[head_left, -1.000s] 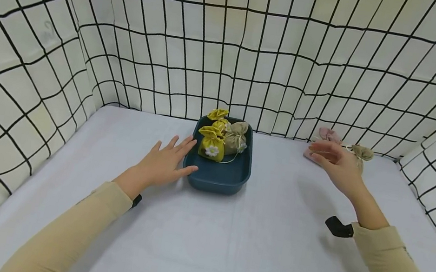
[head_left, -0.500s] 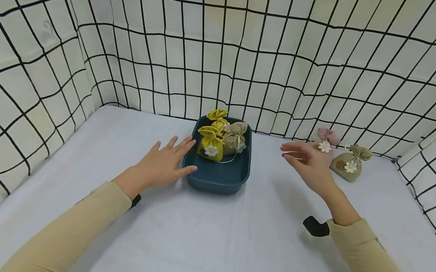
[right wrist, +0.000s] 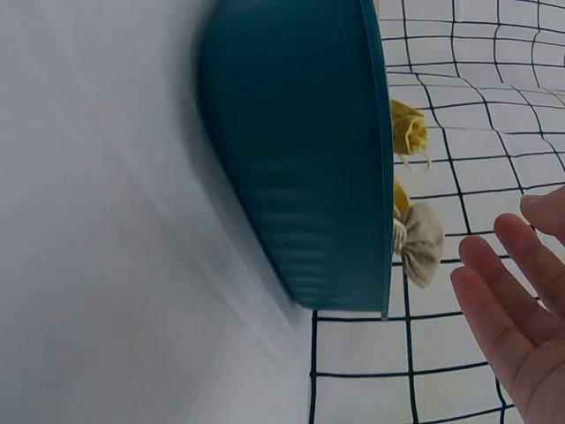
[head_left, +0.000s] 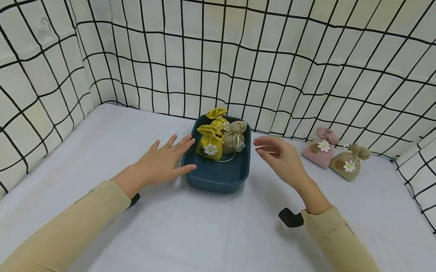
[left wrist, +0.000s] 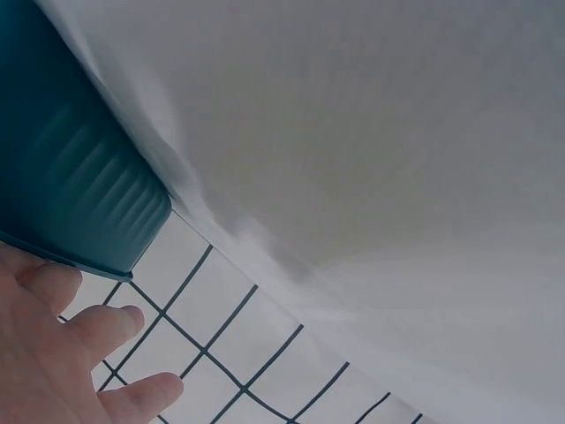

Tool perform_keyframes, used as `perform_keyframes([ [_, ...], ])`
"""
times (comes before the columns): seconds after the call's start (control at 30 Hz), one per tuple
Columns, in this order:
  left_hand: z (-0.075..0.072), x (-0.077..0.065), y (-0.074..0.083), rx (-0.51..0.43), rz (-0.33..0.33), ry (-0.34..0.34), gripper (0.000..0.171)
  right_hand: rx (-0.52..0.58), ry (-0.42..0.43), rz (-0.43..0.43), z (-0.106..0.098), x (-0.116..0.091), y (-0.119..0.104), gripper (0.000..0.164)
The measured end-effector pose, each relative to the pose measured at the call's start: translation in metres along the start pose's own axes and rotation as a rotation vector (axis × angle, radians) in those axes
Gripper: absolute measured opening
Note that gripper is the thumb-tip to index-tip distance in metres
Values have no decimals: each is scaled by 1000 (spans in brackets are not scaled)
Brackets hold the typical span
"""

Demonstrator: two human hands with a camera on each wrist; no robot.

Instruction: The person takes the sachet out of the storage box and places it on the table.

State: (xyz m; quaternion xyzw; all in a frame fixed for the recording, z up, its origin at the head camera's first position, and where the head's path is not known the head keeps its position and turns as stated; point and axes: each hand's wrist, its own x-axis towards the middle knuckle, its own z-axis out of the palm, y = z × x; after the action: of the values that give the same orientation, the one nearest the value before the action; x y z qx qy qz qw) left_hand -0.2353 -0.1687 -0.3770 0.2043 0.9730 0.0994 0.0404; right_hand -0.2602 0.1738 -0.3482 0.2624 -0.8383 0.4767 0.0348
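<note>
A dark teal bin (head_left: 216,177) stands near the back of the table. Inside it lie a yellow drawstring pouch with a white flower (head_left: 210,145), another yellow pouch (head_left: 217,114) behind, and a beige pouch (head_left: 234,139). My left hand (head_left: 161,162), fingers spread, rests against the bin's left rim; the left wrist view shows its fingers (left wrist: 115,331) by the rim. To the right of the bin hovers my right hand (head_left: 281,162), its fingers loosely bent and holding nothing. In the right wrist view a gap separates those fingers (right wrist: 494,274) from the bin.
A pink pouch (head_left: 319,152) and an olive-beige pouch (head_left: 349,163), each with a white flower, lie at the back right. A black wire grid (head_left: 273,52) over white cloth encloses the back and sides. White cloth covers the table (head_left: 202,242).
My right hand has moved left from over the pink and olive-beige pouches to beside the bin, uncovering both. My left hand has stayed at the bin.
</note>
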Motion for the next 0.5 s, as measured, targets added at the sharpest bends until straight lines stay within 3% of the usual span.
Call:
perform_keyframes([
  [0.5,0,0,0,-6,-5,-7,86,70,-48,40,37,19,-11,35],
])
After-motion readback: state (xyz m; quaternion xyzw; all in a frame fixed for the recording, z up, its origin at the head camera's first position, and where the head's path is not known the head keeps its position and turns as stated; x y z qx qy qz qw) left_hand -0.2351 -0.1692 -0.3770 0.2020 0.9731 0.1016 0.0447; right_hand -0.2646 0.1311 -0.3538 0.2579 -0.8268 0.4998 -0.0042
